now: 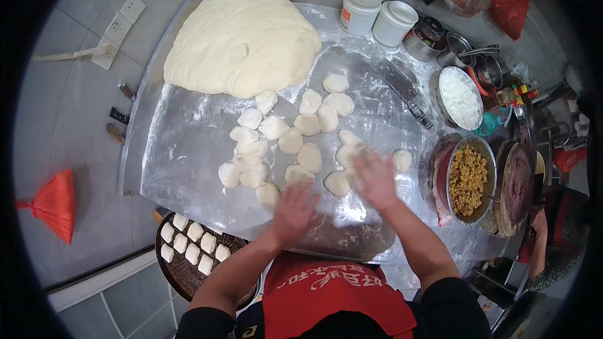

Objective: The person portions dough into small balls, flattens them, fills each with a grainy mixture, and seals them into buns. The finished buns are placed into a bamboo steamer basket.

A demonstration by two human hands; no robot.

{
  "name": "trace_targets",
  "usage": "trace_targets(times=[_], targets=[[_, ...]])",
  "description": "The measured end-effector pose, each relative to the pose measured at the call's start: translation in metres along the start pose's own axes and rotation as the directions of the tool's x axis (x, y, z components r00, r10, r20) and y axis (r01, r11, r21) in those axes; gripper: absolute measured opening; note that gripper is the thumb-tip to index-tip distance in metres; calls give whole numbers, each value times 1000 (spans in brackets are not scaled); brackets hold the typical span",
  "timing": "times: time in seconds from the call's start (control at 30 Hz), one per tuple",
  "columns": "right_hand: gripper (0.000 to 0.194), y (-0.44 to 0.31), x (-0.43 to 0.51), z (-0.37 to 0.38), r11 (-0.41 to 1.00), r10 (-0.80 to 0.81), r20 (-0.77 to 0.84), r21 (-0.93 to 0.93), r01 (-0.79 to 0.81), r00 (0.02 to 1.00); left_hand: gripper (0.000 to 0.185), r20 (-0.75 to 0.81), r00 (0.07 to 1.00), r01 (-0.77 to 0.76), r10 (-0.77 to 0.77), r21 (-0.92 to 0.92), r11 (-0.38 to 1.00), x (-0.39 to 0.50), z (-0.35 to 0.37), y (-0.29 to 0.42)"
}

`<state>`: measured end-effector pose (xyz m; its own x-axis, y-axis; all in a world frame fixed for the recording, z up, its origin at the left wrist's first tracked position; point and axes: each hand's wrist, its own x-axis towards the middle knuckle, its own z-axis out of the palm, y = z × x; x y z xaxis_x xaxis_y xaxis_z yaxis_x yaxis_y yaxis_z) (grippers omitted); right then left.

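Many floured dough pieces (309, 158) lie over the middle of a steel worktop (188, 160), several of them touching. My left hand (296, 209) rests palm down, its fingertips at the near edge of a flattened dough round (298, 174). Blurred, my right hand (375, 178) is over the right-hand cluster of dough rounds (337, 184) and partly hides some; whether it presses on one cannot be told. A single dough round (402, 160) lies just right of that hand. The large dough mass (245, 42) spreads across the back left.
A long knife (405, 96) lies at the back right, near a bowl of flour (460, 98). A bowl of yellowish-brown filling (468, 181) and a round chopping board (516, 188) stand right. Lower left, a round tray (181, 278) holds shaped dough pieces. Another person's hand (539, 221) shows far right.
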<state>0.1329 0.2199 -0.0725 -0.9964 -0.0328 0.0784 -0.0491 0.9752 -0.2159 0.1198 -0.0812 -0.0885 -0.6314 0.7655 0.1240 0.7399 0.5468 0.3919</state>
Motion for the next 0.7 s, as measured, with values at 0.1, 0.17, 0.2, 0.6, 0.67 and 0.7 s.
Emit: trace_targets(times=[0.1,0.17,0.2,0.6,0.67,0.7], targets=[[53,50,4,-9,956,255,-130,-117,-270,958,65,220,967,-127,131,-35,991,34,19,32],[44,67,-7,-10,993,112,7,-30,-112,994,65,247,946,-187,208,-107,977,51,35,41],[40,74,-12,-8,994,106,23,-9,-106,994,62,124,966,-227,228,-24,974,58,43,40],[33,113,-87,7,999,11,5,50,-11,1000,43,-369,929,38,-27,22,999,99,124,115],[31,89,-86,-17,966,-180,-1,189,177,984,47,-450,893,25,-17,12,1000,103,104,120],[29,69,-91,-28,926,-344,-30,157,344,938,48,-475,879,13,-33,-45,999,99,98,123]])
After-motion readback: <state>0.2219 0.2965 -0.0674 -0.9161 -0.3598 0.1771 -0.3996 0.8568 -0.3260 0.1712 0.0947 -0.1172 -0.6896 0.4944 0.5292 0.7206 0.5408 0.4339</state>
